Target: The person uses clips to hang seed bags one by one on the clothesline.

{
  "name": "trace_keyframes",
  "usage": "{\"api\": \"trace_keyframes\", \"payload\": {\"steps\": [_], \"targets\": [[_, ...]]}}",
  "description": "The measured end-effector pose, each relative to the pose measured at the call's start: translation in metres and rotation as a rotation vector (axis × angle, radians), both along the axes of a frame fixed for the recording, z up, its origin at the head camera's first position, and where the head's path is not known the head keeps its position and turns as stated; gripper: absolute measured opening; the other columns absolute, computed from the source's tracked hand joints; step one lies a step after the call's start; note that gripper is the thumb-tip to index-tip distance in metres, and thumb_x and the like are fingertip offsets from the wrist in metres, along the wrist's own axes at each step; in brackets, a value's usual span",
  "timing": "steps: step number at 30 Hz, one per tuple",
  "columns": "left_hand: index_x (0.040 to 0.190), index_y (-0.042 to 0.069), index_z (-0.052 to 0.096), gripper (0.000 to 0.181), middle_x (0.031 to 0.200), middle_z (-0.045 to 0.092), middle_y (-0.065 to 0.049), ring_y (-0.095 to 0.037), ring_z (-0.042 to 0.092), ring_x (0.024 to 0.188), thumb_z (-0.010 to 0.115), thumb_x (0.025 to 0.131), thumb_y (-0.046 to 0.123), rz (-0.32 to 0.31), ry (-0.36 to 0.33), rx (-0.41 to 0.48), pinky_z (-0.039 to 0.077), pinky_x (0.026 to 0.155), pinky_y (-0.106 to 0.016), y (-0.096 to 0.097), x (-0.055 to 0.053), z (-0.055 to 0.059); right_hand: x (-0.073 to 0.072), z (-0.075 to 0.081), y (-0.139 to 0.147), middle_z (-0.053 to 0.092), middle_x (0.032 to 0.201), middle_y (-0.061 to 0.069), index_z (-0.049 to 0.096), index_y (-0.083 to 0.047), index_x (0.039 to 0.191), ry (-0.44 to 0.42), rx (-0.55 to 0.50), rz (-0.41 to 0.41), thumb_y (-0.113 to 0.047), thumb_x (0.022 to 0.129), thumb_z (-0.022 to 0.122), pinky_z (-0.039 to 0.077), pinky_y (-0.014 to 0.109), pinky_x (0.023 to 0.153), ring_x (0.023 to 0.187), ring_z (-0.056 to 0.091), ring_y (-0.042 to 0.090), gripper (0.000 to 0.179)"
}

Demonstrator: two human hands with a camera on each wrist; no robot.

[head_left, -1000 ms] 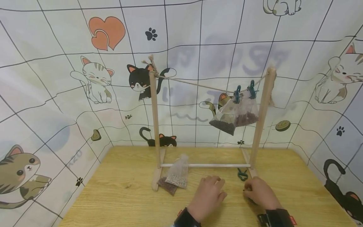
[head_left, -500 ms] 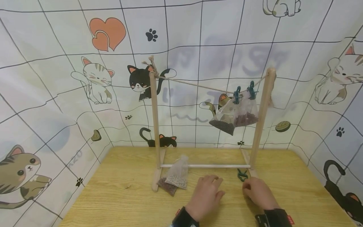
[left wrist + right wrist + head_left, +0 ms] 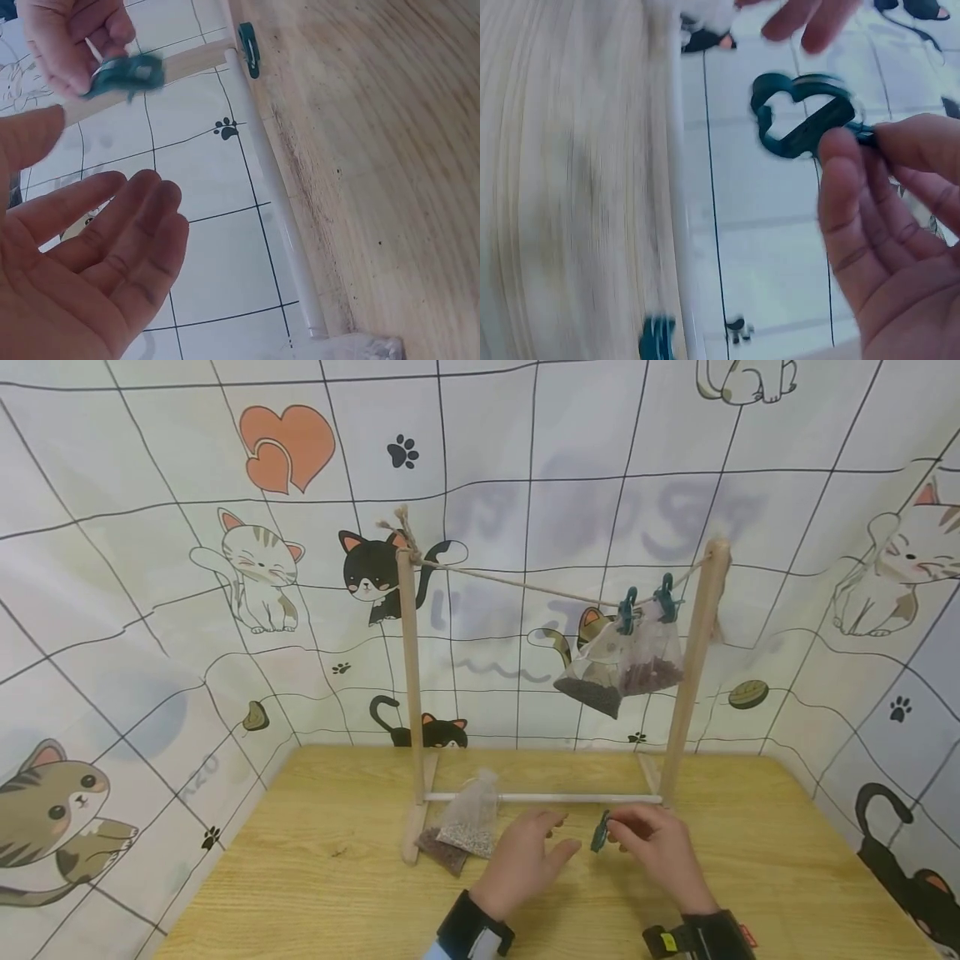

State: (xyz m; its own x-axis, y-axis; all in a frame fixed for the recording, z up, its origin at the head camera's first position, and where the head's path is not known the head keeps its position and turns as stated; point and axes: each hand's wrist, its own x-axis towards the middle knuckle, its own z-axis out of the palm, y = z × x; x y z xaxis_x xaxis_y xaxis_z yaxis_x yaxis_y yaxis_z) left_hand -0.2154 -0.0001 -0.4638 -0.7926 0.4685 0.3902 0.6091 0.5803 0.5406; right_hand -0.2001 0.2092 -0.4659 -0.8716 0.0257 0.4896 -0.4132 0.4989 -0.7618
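Observation:
My right hand [image 3: 660,852] pinches a dark green clothespin [image 3: 600,832] between thumb and fingers, held above the table. In the right wrist view the clothespin [image 3: 802,116] shows its rounded end pointing away from the fingertips. To its left, my left hand [image 3: 521,860] is open, palm turned toward the clothespin, and holds nothing. Beside that hand lie two small mesh bags, one with pale grains [image 3: 468,835] and one with reddish-brown contents [image 3: 442,852]. A second green clothespin [image 3: 250,50] lies on the table; the right hand hides it in the head view.
A wooden frame [image 3: 411,685] carries a sagging string [image 3: 517,582]. Two clothespins hang a dark-filled bag [image 3: 592,689] and a reddish-filled bag [image 3: 652,668] from its right part. A white bar [image 3: 577,798] joins the feet. Cat-print cloth surrounds the table [image 3: 300,893].
My right hand has risen and moved left, bringing a clothespin into view. My left hand has shifted slightly left and turned its palm toward it, thumb and fingers spread.

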Motion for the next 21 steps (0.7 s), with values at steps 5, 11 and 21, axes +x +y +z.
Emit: {"api": "trace_keyframes", "payload": {"steps": [5,11,21], "targets": [[0.129,0.022,0.054,0.050,0.108,0.063,0.000,-0.010,0.058,0.090,0.049,0.090,0.053,-0.070,-0.064,0.086,0.044,0.070,-0.017,-0.001,-0.003,0.002,0.004,0.004,-0.013,0.067,0.081,0.007,0.065,-0.005,0.098,-0.012,-0.133,0.103,-0.007,0.083,0.065,0.053,0.034,0.058,0.068,0.064,0.019,0.015],[0.113,0.027,0.062,0.035,0.099,0.063,0.006,-0.004,0.055,0.087,0.052,0.090,0.050,-0.122,-0.056,0.115,0.046,0.070,-0.019,0.001,-0.006,0.002,0.007,0.008,-0.019,0.068,0.082,0.005,0.065,-0.007,0.098,-0.050,-0.165,0.165,-0.017,0.085,0.064,0.053,0.035,0.063,0.071,0.065,0.017,0.016],[0.115,0.025,0.062,0.034,0.103,0.062,0.010,-0.001,0.055,0.088,0.058,0.087,0.045,-0.066,-0.063,0.070,0.043,0.070,-0.016,-0.002,-0.003,0.005,0.006,0.004,-0.017,0.065,0.098,0.009,0.063,-0.008,0.110,0.001,-0.096,0.198,-0.015,0.081,0.069,0.053,0.031,0.067,0.081,0.064,0.014,0.031]]}}
